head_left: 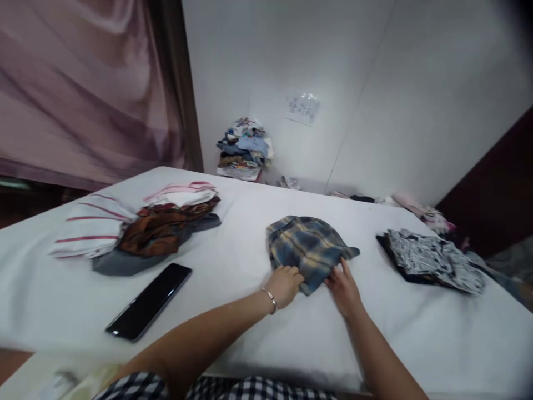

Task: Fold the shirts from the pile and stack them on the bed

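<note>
A blue, grey and yellow plaid garment (306, 244) lies bunched in a rounded, partly folded shape on the white-covered table (245, 244). I cannot make out what kind of garment it is. My left hand (285, 286), with a bracelet at the wrist, curls its fingers over the near left edge of the cloth. At the near right edge, my right hand (343, 286) grips the fabric between thumb and fingers. Some of the right fingertips are hidden by the cloth.
Left of my hands lies a heap of clothes (154, 233), with a black phone (150, 303) in front. A folded black-and-white patterned garment (433, 258) rests on the right. Beyond the table are a stack of clothes (245, 144) and a wall with a paper sign (302, 108).
</note>
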Demonstrator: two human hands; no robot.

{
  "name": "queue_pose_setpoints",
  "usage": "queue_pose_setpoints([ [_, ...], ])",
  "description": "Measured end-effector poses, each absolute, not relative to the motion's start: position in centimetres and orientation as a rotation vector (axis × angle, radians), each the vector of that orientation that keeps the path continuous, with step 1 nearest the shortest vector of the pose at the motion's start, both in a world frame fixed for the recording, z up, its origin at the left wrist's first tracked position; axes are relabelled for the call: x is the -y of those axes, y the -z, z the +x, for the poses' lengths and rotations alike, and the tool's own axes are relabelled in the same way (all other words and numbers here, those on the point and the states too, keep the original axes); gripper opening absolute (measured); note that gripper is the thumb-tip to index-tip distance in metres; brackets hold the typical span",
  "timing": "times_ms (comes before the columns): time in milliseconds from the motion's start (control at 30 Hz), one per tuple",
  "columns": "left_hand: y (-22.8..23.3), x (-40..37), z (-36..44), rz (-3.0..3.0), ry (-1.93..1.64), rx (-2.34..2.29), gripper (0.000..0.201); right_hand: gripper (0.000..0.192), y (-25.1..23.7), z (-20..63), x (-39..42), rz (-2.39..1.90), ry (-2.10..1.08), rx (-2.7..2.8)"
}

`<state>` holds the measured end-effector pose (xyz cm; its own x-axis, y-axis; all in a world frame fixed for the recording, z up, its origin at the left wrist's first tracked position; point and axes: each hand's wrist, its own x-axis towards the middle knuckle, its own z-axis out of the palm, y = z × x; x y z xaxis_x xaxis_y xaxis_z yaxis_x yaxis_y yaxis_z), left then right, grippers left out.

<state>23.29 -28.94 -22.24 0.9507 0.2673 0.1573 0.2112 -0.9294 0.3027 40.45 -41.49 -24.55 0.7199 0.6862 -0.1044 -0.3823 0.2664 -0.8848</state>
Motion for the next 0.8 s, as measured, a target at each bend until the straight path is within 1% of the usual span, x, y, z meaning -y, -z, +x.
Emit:
queue_pose_setpoints([
  [133, 21.8, 29.1, 22.9, 2.526, -0.376, -0.423, 0.026, 0.093, 24.6, 40.3, 41.1, -1.087, -0.723, 0.291],
  [233, 21.0, 27.8, 22.4, 2.311, -0.472, -0.596, 0.028, 0.099, 24.6, 40.3, 41.1, -1.09, -0.726, 0.311],
  [300, 20.5, 26.2, 22.1, 2.252, -0.586, -0.814, 0.027, 0.1, 24.7, 40.5, 41.2, -1.096, -0.724, 0.325],
  [367, 20.3, 24.2, 22.2, 2.181, -0.65, -1.041, 0.032, 0.099, 24.8, 40.6, 41.3, -1.104, -0.723, 0.337],
  [433, 20.5, 22.4, 22.6, 2.035, -0.622, -1.207, 0.042, 0.098, 25.0, 40.8, 41.3, -1.11, -0.733, 0.351],
  [467, 20.7, 21.7, 22.9, 1.956, -0.593, -1.25, 0.043, 0.098, 25.0, 40.8, 41.2, -1.114, -0.738, 0.359],
  [500, 21.0, 21.2, 23.3, 1.891, -0.57, -1.264, 0.04, 0.097, 25.1, 40.8, 41.2, -1.12, -0.742, 0.367],
  [600, 21.4, 20.8, 24.6, 1.807, -0.597, -1.194, 0.014, 0.099, 25.2, 40.7, 41.0, -1.153, -0.728, 0.397],
  [633, 21.2, 20.9, 24.9, 1.783, -0.637, -1.153, 0.012, 0.1, 25.2, 40.7, 41.0, -1.178, -0.719, 0.405],
  [733, 19.4, 21.2, 25.4, 1.691, -0.83, -1.017, 0.017, 0.098, 24.6, 40.7, 41.5, -1.361, -0.687, 0.436],
  [800, 17.2, 21.5, 25.0, 1.626, -0.968, -0.933, 0.022, 0.09, 23.8, 40.5, 42.1, -1.488, -0.651, 0.455],
])
